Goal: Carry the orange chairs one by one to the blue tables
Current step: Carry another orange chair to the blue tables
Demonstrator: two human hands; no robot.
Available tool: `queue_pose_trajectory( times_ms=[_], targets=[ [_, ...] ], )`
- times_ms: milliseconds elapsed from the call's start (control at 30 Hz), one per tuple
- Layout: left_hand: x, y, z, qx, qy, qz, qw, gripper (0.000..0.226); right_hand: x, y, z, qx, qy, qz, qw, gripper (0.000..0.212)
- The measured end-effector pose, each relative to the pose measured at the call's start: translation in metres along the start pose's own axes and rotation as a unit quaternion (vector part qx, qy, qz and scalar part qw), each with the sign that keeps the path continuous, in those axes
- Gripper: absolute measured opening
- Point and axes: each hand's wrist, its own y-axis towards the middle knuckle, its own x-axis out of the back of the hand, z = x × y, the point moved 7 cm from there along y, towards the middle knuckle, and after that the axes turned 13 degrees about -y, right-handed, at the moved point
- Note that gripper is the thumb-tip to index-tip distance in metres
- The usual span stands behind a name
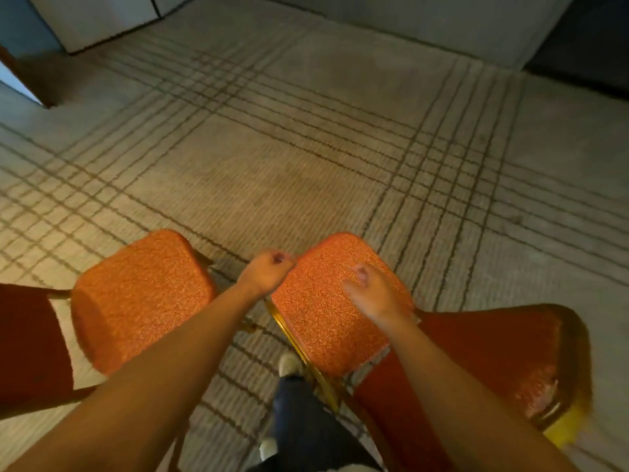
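Our left grip (269,267) is fisted on nothing and our right grip (371,291) is loosely curled, empty, over the orange chair (323,321). We judge it better to hold its stiff gold frame (290,336), not the soft seat.

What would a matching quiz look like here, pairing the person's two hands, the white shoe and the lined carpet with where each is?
Things: 1 left hand; 2 right hand; 3 white shoe; 4 beige carpet with dark grid lines.
Places: A beside the gold metal chair frame; B beneath both chairs; C above the right orange patterned fabric chair seat; D between that seat and the left orange chair seat.
Pairs: 1-D, 2-C, 3-A, 4-B.
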Motion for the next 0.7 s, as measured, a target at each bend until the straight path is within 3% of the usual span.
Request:
queue_pose_trajectory(
  times_ms=[100,233,433,500,600,700],
  targets=[
    [-0.007,0.045,0.0,0.016,-0.002,0.034,0.999,0.027,-0.004,0.029,-0.008,-0.045,0.034,-0.017,0.998,0.045],
    [-0.016,0.109,-0.004,0.029,-0.017,0.054,0.998,0.018,-0.003,0.073,-0.02,-0.08,0.054,-0.057,0.994,0.041],
    [-0.044,0.187,0.018,0.068,-0.009,0.084,0.994,0.047,-0.014,0.099,-0.067,-0.173,0.124,-0.056,0.976,0.042],
    [-0.052,0.206,0.027,0.074,-0.027,0.085,0.993,0.038,-0.018,0.103,-0.086,-0.194,0.157,-0.072,0.966,0.037],
    [-0.064,0.235,0.037,0.078,-0.021,0.084,0.993,0.006,-0.023,0.101,-0.115,-0.251,0.18,-0.089,0.947,0.039],
    [-0.079,0.258,0.049,0.076,0.007,0.094,0.993,0.022,-0.037,0.097,-0.145,-0.306,0.193,-0.099,0.927,0.04]
  ],
)
